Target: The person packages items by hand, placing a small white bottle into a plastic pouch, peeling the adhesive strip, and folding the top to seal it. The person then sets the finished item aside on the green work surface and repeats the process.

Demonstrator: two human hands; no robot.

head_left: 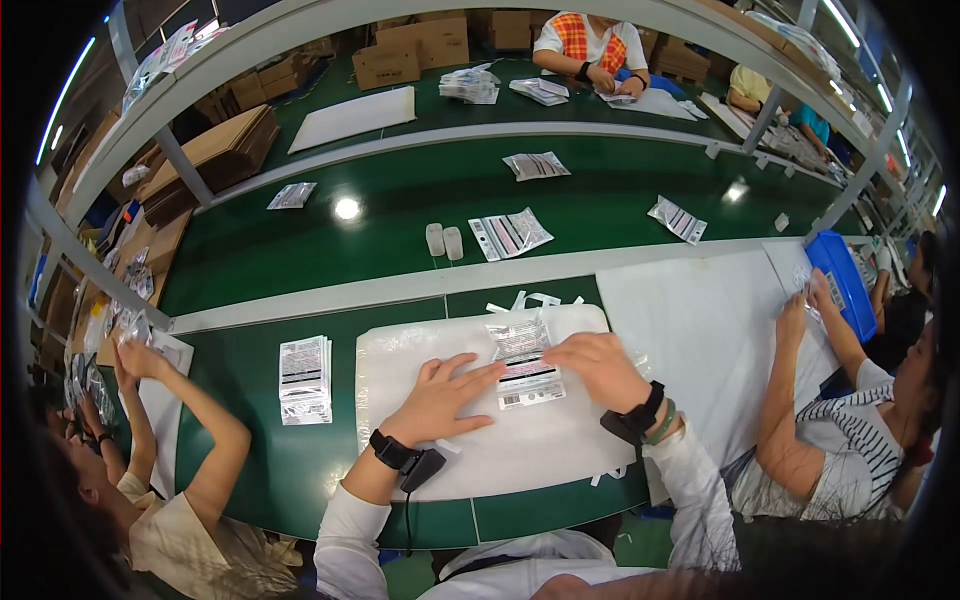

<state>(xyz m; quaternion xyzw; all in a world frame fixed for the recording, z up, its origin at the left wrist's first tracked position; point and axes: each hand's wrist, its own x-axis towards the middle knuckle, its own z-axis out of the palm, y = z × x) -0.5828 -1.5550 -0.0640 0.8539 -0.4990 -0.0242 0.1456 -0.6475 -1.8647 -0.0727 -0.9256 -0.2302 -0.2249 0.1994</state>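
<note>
My left hand lies spread, my right hand curls, whether gripping I can't tell, at opposite sides of a silver-and-white rectangular plastic packet on the near white rectangular mat.

Silver pouch: edges partly covered by the left hand and right hand — fine print too small to read. Pouch stack: lower pouches mostly hidden — count indeterminate. Far co-worker: head cut off at the upper edge.
</note>
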